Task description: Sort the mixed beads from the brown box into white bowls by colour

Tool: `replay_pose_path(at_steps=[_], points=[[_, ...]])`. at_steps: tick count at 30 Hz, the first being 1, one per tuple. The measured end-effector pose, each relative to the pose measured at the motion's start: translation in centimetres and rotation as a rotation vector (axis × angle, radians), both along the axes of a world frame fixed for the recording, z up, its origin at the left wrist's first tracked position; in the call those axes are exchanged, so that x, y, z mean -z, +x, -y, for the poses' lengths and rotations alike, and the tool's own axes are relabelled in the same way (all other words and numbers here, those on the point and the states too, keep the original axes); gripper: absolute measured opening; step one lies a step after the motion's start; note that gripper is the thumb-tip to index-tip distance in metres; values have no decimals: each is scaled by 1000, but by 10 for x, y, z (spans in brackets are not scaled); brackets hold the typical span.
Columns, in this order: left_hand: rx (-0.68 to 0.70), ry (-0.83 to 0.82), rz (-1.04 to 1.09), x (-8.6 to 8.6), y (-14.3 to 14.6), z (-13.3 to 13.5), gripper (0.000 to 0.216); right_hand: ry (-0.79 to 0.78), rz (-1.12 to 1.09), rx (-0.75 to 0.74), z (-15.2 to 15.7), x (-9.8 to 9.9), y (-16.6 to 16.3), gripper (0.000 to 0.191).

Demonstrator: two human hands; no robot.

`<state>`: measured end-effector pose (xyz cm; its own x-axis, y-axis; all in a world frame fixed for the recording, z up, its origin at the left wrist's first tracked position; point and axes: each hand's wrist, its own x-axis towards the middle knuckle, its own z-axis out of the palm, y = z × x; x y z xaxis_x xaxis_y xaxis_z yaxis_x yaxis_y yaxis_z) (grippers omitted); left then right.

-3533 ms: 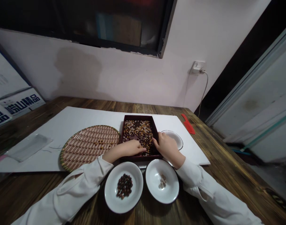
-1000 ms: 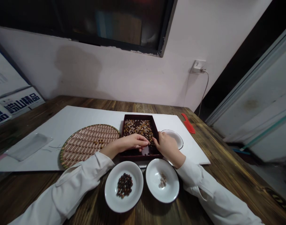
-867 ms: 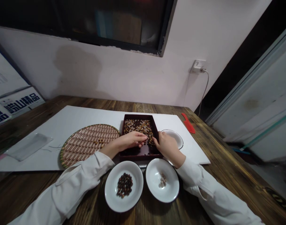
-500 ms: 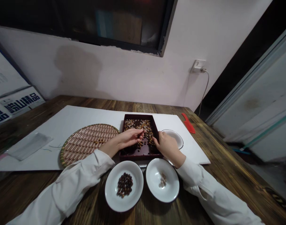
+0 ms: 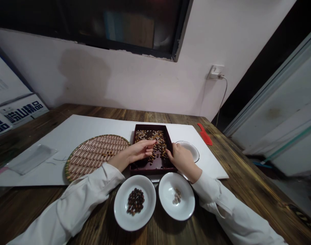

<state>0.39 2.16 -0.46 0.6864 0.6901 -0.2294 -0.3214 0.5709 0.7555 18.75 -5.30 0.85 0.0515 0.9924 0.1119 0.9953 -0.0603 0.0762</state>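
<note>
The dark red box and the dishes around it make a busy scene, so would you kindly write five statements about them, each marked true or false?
1. The right hand is at the right wall of the dark red box. True.
2. The front-left bowl holds pale beads. False: it holds dark brown beads; the pale beads are in the front-right bowl.
3. A few yellow-brown beads lie on the round woven tray. True.
4. The left hand is over the front-right bowl. False: it is over the dark red box.
5. The red flat tool lies on the woven tray. False: it lies on the wooden table, by the right edge of the white board.
</note>
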Motion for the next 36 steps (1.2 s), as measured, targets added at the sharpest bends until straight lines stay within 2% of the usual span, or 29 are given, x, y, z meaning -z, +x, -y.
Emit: replay_pose_path(at_steps=[7, 18, 25, 32, 36], points=[[85, 54, 27, 1, -2, -1, 38, -10, 6, 1, 0, -2, -1, 34], [162, 64, 51, -5, -5, 2, 33, 23, 12, -11, 0, 1, 1, 33], [231, 110, 96, -1, -7, -1, 22, 19, 12, -7, 0, 1, 1, 32], [223, 208, 82, -1, -8, 1, 22, 9, 13, -8, 0, 1, 1, 33], [271, 283, 21, -4, -9, 6, 28, 11, 15, -3, 0, 0, 0, 34]])
